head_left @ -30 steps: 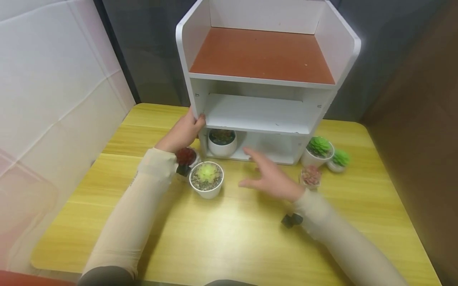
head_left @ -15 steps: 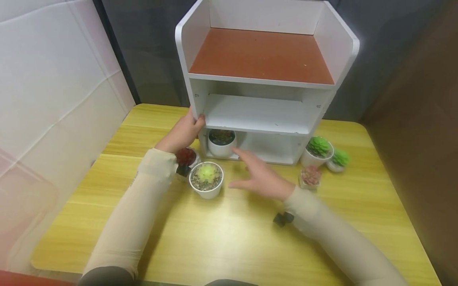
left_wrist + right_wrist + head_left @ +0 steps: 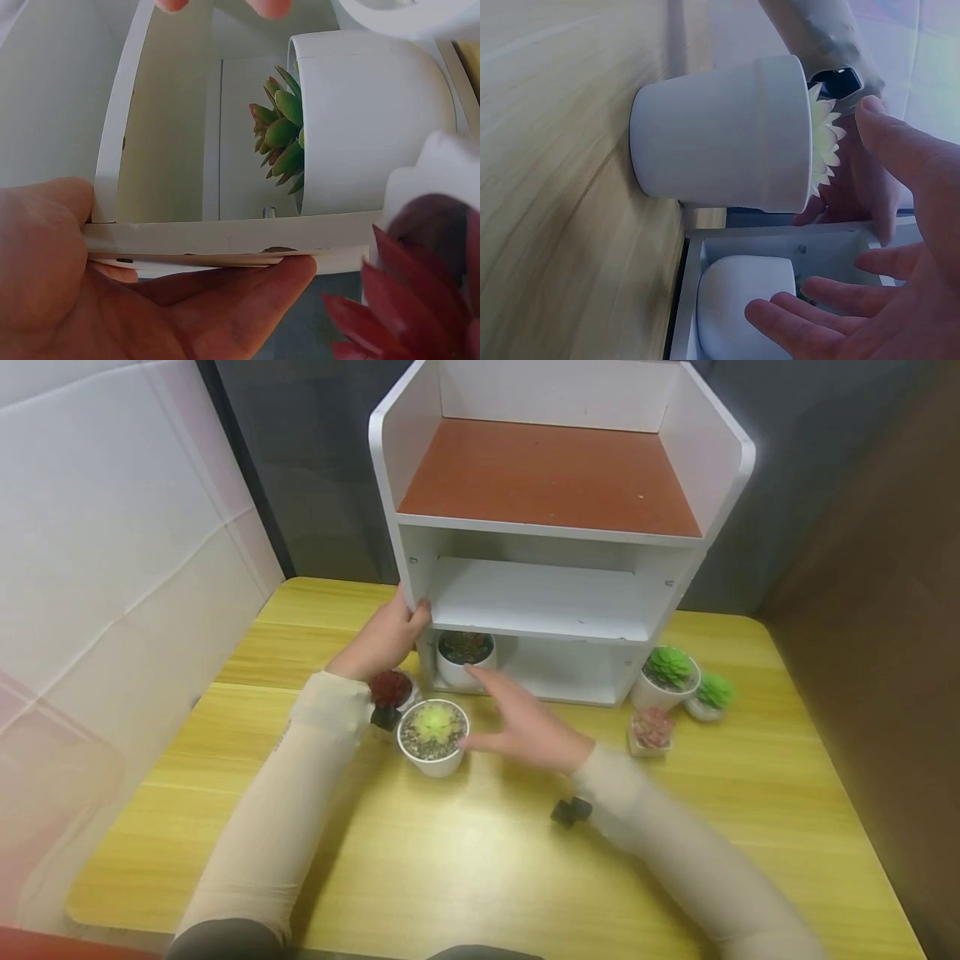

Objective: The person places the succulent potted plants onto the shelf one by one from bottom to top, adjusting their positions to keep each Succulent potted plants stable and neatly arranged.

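In the head view, the person's left hand [image 3: 382,639], left of centre, grips the left side of the white shelf unit [image 3: 555,597]. The right hand [image 3: 525,727], near the middle of the frame, is wide, thumb and fingers spread, just beside the potted yellow-green succulent [image 3: 432,735]. That pot stands upright on the wooden table [image 3: 450,860], left of centre; whether the thumb touches it cannot be told.

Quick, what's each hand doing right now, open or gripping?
Left hand: closed on the side of the white shelf.
Right hand: open, holding nothing, near the yellow-green plant.
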`<state>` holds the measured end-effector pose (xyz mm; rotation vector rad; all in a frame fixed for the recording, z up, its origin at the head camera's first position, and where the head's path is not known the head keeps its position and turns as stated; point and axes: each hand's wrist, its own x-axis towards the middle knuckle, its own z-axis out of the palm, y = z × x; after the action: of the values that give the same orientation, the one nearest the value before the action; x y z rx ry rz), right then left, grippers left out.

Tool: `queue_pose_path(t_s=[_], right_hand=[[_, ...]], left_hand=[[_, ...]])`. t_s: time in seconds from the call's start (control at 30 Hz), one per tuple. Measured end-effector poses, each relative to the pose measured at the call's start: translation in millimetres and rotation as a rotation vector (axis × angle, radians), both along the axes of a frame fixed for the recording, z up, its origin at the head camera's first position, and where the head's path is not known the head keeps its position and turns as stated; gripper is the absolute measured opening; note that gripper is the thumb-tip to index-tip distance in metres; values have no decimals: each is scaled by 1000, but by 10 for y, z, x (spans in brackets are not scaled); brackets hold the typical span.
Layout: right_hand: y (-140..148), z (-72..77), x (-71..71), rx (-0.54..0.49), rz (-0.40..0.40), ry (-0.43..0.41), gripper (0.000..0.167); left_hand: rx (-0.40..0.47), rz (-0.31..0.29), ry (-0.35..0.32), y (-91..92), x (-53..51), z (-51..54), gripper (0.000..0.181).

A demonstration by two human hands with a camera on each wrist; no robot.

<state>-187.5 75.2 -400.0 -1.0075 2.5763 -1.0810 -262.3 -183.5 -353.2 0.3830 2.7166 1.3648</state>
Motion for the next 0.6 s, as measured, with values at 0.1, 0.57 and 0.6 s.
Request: queue_pose_path(t_s=[0.1, 0.57, 0.6], right_hand=[[-45, -9, -15, -9, 11, 0, 114], [-197, -87, -27, -31, 41, 13, 113], [-204, -95, -24, -33, 44, 10, 113]], left_hand=[[-3, -3, 10, -1, 0, 2, 66], [-12, -2, 25, 8, 13, 3, 67], [-11, -3, 24, 9, 14, 2, 67]])
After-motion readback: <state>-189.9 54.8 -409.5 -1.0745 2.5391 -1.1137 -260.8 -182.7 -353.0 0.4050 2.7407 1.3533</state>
